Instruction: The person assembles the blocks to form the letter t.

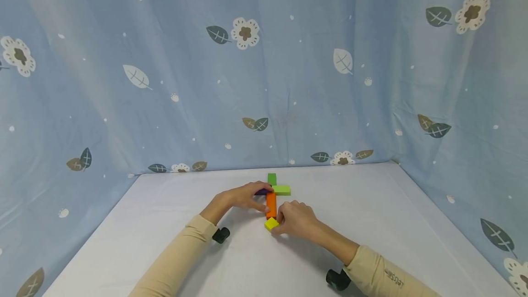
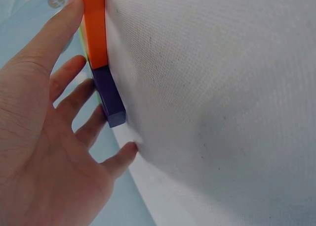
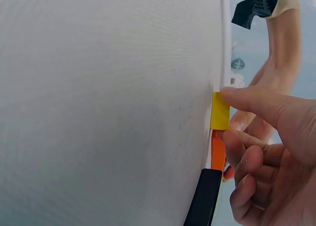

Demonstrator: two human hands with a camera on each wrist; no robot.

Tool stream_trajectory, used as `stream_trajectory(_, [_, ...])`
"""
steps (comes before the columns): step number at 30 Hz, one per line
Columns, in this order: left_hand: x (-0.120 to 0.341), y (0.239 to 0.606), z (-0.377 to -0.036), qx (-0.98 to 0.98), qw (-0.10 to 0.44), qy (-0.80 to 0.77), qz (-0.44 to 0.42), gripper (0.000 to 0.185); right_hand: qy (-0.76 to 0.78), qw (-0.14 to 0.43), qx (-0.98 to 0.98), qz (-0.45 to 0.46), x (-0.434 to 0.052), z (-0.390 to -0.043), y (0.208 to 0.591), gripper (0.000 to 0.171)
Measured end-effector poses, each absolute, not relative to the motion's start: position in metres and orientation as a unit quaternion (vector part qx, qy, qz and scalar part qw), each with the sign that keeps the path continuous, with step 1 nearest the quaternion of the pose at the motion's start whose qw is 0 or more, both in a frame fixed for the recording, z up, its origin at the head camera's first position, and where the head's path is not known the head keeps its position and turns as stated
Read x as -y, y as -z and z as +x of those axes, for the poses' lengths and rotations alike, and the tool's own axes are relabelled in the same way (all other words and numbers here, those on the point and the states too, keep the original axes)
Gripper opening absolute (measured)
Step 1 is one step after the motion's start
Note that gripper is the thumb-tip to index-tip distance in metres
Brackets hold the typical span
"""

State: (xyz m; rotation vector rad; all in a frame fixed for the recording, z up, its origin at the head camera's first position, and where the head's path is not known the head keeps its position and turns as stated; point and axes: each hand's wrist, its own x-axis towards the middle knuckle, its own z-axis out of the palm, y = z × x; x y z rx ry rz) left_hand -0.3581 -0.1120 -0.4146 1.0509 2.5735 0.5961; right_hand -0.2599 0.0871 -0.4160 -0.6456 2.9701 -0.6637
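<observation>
A yellow block (image 1: 271,224) lies at the near end of an orange block (image 1: 271,205). My right hand (image 1: 298,219) pinches the yellow block (image 3: 220,111) between thumb and forefinger, its other fingers curled. On the left, my left hand (image 1: 246,195) rests its thumb against the orange block (image 2: 95,30), and its spread fingers touch a purple block (image 2: 109,96). That purple block is partly covered by the hand in the head view. A light green block (image 1: 282,190) juts right from the orange block's far end, with a green block (image 1: 272,178) beyond it.
The blocks lie on a white-covered table (image 1: 363,223). A blue patterned curtain (image 1: 288,81) hangs behind and at both sides. Black devices (image 1: 221,235) sit at both wrists. In the right wrist view, a dark oblong piece (image 3: 203,199) stands near the orange block.
</observation>
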Motion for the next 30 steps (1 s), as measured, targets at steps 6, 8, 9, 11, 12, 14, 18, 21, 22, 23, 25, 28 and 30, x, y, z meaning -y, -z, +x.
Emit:
stream_trajectory(6, [0.1121,0.4128,-0.3578,-0.897,0.149,-0.207,0.362,0.066,0.216,0.018,-0.954,-0.207,-0.0872,-0.2611,0.4162,0.027])
stream_trajectory(8, [0.1121,0.4137,-0.3588,-0.896,0.149,-0.207,0.363,0.065,0.218,0.021,-0.954,-0.205,-0.0873,-0.2618,0.4165,0.027])
stream_trajectory(9, [0.1121,0.4142,-0.3593,-0.896,0.149,-0.207,0.363,0.065,0.219,0.022,-0.954,-0.205,-0.0873,-0.2621,0.4167,0.026])
stream_trajectory(11, [0.1121,0.4148,-0.3600,-0.895,0.150,-0.207,0.365,0.065,0.222,0.025,-0.953,-0.203,-0.0873,-0.2622,0.4166,0.026])
stream_trajectory(12, [0.1122,0.4154,-0.3605,-0.894,0.150,-0.207,0.367,0.065,0.224,0.026,-0.953,-0.204,-0.0875,-0.2622,0.4165,0.026])
stream_trajectory(14, [0.1125,0.4156,-0.3609,-0.893,0.151,-0.207,0.369,0.066,0.226,0.029,-0.953,-0.202,-0.0875,-0.2620,0.4161,0.026])
stream_trajectory(18, [0.1127,0.4162,-0.3618,-0.892,0.151,-0.205,0.373,0.066,0.227,0.031,-0.953,-0.201,-0.0878,-0.2617,0.4155,0.026])
stream_trajectory(21, [0.1127,0.4165,-0.3620,-0.894,0.150,-0.200,0.371,0.067,0.227,0.031,-0.953,-0.200,-0.0880,-0.2618,0.4152,0.026])
stream_trajectory(22, [0.1128,0.4168,-0.3621,-0.894,0.149,-0.200,0.371,0.067,0.227,0.031,-0.953,-0.200,-0.0881,-0.2617,0.4151,0.026])
stream_trajectory(23, [0.1127,0.4168,-0.3620,-0.895,0.149,-0.199,0.370,0.067,0.228,0.031,-0.953,-0.200,-0.0883,-0.2617,0.4154,0.026])
stream_trajectory(25, [0.1124,0.4174,-0.3619,-0.897,0.146,-0.193,0.369,0.067,0.229,0.029,-0.952,-0.201,-0.0884,-0.2614,0.4156,0.026])
stream_trajectory(28, [0.1116,0.4174,-0.3610,-0.897,0.143,-0.195,0.370,0.066,0.234,0.030,-0.951,-0.201,-0.0885,-0.2612,0.4159,0.027])
stream_trajectory(30, [0.1111,0.4174,-0.3602,-0.897,0.143,-0.195,0.370,0.065,0.237,0.030,-0.950,-0.202,-0.0884,-0.2609,0.4159,0.027])
